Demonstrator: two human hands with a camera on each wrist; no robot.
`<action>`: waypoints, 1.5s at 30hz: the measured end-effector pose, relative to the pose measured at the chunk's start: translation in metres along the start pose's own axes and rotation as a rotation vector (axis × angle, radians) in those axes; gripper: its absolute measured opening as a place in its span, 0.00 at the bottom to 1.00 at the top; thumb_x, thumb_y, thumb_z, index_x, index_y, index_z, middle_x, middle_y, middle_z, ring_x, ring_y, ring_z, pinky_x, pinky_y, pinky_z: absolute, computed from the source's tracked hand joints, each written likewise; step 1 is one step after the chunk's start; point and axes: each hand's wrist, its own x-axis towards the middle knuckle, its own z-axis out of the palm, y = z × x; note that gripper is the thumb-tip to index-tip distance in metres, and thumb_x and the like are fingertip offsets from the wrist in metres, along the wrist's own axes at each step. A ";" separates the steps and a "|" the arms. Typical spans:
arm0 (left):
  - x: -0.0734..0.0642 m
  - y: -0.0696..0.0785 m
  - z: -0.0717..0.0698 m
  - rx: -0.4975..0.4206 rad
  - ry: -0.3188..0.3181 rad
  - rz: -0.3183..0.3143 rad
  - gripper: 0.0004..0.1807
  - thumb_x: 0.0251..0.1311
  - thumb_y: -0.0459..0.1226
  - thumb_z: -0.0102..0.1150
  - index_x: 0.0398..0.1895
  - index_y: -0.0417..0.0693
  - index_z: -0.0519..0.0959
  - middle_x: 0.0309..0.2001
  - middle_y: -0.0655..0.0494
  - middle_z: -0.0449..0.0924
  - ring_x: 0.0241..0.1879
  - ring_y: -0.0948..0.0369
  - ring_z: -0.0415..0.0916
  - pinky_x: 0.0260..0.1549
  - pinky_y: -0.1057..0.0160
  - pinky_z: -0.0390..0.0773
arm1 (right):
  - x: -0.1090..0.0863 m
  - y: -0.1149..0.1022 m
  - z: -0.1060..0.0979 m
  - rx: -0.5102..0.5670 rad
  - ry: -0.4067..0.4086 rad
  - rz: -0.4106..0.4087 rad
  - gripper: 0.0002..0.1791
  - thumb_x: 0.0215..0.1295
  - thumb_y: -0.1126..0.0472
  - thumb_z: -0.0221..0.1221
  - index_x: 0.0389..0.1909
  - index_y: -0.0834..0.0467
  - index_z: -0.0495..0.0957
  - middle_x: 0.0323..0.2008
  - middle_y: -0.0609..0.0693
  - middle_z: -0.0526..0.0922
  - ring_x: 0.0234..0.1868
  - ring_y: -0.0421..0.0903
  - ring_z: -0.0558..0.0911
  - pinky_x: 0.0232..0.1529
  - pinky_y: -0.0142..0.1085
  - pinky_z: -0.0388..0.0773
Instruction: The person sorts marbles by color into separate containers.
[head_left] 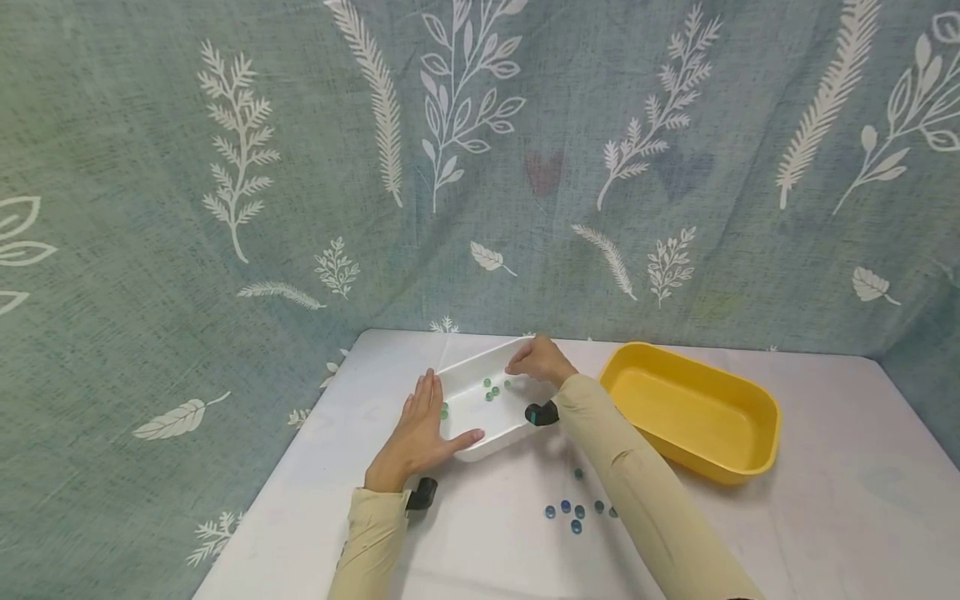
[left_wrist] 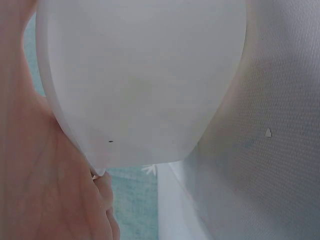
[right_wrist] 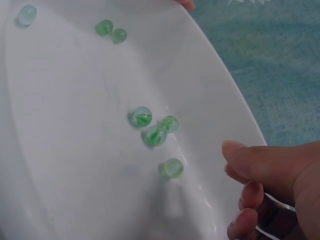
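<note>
A white tray [head_left: 480, 408] stands on the table with several green-swirled glass marbles [right_wrist: 142, 117] lying loose in it. My left hand [head_left: 420, 429] rests against the tray's left end, fingers straight along the rim and thumb reaching over the near wall. In the left wrist view, its palm lies along the rim of the tray [left_wrist: 140, 75]. Over the far right part of the tray is my right hand [head_left: 545, 361], thumb and forefinger together and the other fingers curled. No marble shows between those fingers. One marble [right_wrist: 172, 168] lies close to its fingertips.
A yellow tray [head_left: 690, 408] stands to the right of the white one. Several blue marbles [head_left: 566, 506] and a teal marble [head_left: 578, 473] lie on the table in front, partly hidden by the right sleeve [head_left: 645, 475]. A leaf-patterned cloth [head_left: 480, 250] hangs behind the table.
</note>
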 end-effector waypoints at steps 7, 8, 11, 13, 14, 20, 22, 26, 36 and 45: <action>0.002 -0.001 0.001 -0.004 0.012 0.003 0.73 0.55 0.77 0.54 0.83 0.37 0.34 0.85 0.43 0.26 0.85 0.46 0.28 0.83 0.43 0.39 | -0.002 -0.003 -0.008 0.037 -0.011 -0.057 0.13 0.67 0.56 0.67 0.46 0.59 0.90 0.52 0.56 0.89 0.55 0.52 0.85 0.59 0.46 0.81; 0.002 -0.001 0.001 -0.007 0.014 0.003 0.73 0.55 0.77 0.54 0.83 0.37 0.34 0.85 0.43 0.26 0.85 0.46 0.28 0.83 0.43 0.39 | -0.004 -0.004 -0.009 0.045 -0.013 -0.065 0.13 0.67 0.56 0.67 0.46 0.59 0.90 0.52 0.56 0.89 0.56 0.52 0.85 0.60 0.47 0.81; 0.002 -0.001 0.001 -0.003 0.007 0.000 0.73 0.55 0.77 0.54 0.83 0.37 0.34 0.85 0.44 0.26 0.85 0.46 0.27 0.83 0.43 0.38 | -0.008 -0.008 -0.014 0.062 -0.020 -0.083 0.13 0.68 0.56 0.67 0.46 0.59 0.90 0.52 0.56 0.89 0.56 0.52 0.85 0.61 0.48 0.80; 0.002 0.000 0.001 -0.003 0.003 0.002 0.73 0.55 0.77 0.54 0.83 0.37 0.33 0.85 0.43 0.26 0.85 0.46 0.27 0.83 0.43 0.38 | -0.012 -0.011 -0.017 0.065 -0.026 -0.092 0.13 0.68 0.56 0.67 0.47 0.59 0.90 0.51 0.56 0.89 0.56 0.53 0.85 0.61 0.48 0.80; 0.002 0.000 0.001 -0.002 0.003 0.004 0.73 0.55 0.77 0.54 0.83 0.37 0.33 0.85 0.43 0.26 0.85 0.46 0.27 0.83 0.43 0.38 | -0.013 -0.011 -0.019 0.066 -0.029 -0.098 0.13 0.69 0.56 0.66 0.47 0.59 0.90 0.51 0.56 0.89 0.56 0.53 0.85 0.60 0.48 0.81; 0.003 -0.001 0.002 0.003 0.004 0.007 0.73 0.55 0.76 0.54 0.83 0.37 0.32 0.85 0.42 0.26 0.85 0.46 0.27 0.83 0.42 0.39 | -0.025 -0.013 -0.033 0.065 -0.015 -0.154 0.15 0.71 0.55 0.65 0.51 0.60 0.89 0.52 0.58 0.88 0.54 0.53 0.85 0.58 0.48 0.82; 0.003 -0.001 0.002 0.001 -0.002 0.004 0.73 0.55 0.77 0.54 0.83 0.37 0.32 0.85 0.43 0.25 0.85 0.46 0.26 0.83 0.42 0.38 | -0.029 -0.013 -0.038 0.064 -0.004 -0.168 0.16 0.71 0.55 0.65 0.52 0.60 0.88 0.53 0.58 0.88 0.54 0.53 0.86 0.57 0.47 0.83; 0.003 0.000 0.002 -0.005 -0.009 -0.001 0.73 0.55 0.77 0.54 0.83 0.37 0.32 0.85 0.44 0.25 0.85 0.47 0.26 0.83 0.43 0.37 | -0.038 -0.010 -0.048 0.053 0.015 -0.203 0.16 0.72 0.54 0.63 0.52 0.59 0.88 0.55 0.58 0.88 0.52 0.52 0.85 0.53 0.43 0.83; 0.004 0.000 0.002 -0.014 0.007 0.012 0.73 0.55 0.75 0.56 0.83 0.36 0.33 0.85 0.43 0.26 0.85 0.45 0.28 0.83 0.42 0.38 | -0.071 -0.010 -0.077 0.049 0.076 -0.301 0.16 0.72 0.55 0.63 0.52 0.60 0.88 0.46 0.58 0.89 0.38 0.47 0.80 0.41 0.34 0.78; 0.002 -0.001 0.001 0.001 0.001 0.015 0.73 0.55 0.75 0.56 0.83 0.35 0.33 0.85 0.42 0.26 0.85 0.45 0.28 0.83 0.42 0.38 | -0.103 0.005 -0.093 0.063 0.133 -0.378 0.15 0.72 0.56 0.64 0.51 0.61 0.88 0.45 0.58 0.88 0.40 0.48 0.82 0.42 0.35 0.80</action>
